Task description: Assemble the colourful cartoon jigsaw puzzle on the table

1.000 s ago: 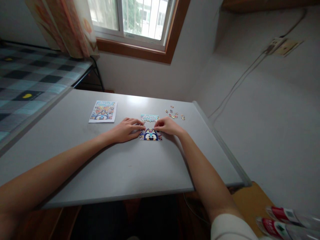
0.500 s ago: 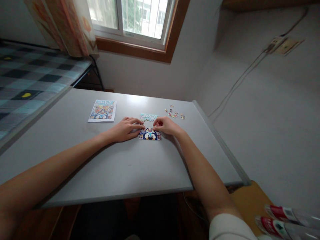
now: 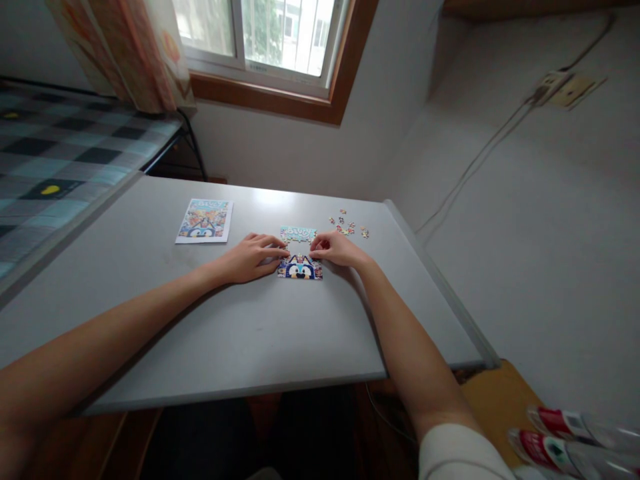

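A partly built jigsaw lies on the grey table (image 3: 240,333): a lower block with a blue dog face (image 3: 300,268) and an upper strip in light blue (image 3: 299,233). My left hand (image 3: 250,257) rests flat beside the lower block, its fingers stretched toward the block's top edge. At the block's upper right corner, my right hand (image 3: 336,248) has its fingers curled in a pinch; whether it holds a piece is hidden.
Several loose puzzle pieces (image 3: 346,225) lie scattered behind my right hand. A printed reference picture (image 3: 205,221) lies to the left. A bed with a checked cover (image 3: 55,160) adjoins the table's left side. Bottles with red labels (image 3: 565,437) show at the bottom right.
Both hands stay at the lower puzzle block. My right hand's fingers have shifted slightly up along its top edge; the view has drifted a little.
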### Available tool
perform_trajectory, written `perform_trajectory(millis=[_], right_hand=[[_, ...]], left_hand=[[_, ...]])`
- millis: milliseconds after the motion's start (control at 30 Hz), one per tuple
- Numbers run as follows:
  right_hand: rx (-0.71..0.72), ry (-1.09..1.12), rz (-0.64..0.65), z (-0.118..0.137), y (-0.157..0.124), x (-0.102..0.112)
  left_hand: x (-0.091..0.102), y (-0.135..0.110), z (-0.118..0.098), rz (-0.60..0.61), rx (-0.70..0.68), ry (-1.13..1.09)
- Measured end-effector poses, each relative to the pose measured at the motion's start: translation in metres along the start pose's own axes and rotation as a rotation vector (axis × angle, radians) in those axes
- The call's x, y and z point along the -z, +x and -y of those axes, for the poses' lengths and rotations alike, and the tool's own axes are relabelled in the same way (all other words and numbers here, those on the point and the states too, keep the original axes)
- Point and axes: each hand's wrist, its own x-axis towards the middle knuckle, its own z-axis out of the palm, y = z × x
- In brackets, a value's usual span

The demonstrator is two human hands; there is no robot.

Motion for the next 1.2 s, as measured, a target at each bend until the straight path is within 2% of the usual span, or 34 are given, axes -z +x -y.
perform_trajectory(millis=[400,700,1200], right_hand=[[-0.015,0.053,0.03,0.001,0.003,-0.004],[-0.06,0.057,-0.015,0.001,0.006,-0.014],[-0.029,0.109,-0.014,-0.004,0.006,-0.008]], left_hand=[[0.0,0.001,0.0,-0.004,0.002,-0.01],[0.0,0.001,-0.001,-0.006,0.004,-0.007],[0.002,0.0,0.001,0.041,-0.021,0.04]])
